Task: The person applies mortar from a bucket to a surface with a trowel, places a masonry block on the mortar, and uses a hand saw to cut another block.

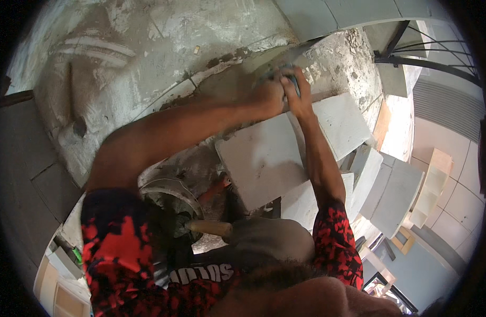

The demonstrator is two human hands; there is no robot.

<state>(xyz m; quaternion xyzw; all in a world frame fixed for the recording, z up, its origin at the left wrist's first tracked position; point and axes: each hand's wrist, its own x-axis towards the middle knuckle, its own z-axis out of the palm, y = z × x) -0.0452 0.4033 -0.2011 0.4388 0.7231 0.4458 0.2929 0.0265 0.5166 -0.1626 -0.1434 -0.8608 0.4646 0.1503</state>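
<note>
Both my arms stretch forward and meet at a teal-and-dark hand tool (292,80), mostly covered by the fingers. My left hand (268,96) is closed round its near side. Pressed close beside it, my right hand (300,95) is wrapped on the tool too. Motion blurs the tool's far end, so its exact kind does not show. It sits over a rough, cement-smeared strip (227,87) of the surface. Just below the hands lies a pale grey slab (264,158), with another grey slab (340,124) to its right.
A round bucket (196,199) stands near my left elbow, by a wooden handle (210,227). More slabs (367,177) lean at the right. Grey tiles (354,11) border the far edge. A dark metal frame (433,64) juts in at the upper right, above a light wooden shelf (433,182).
</note>
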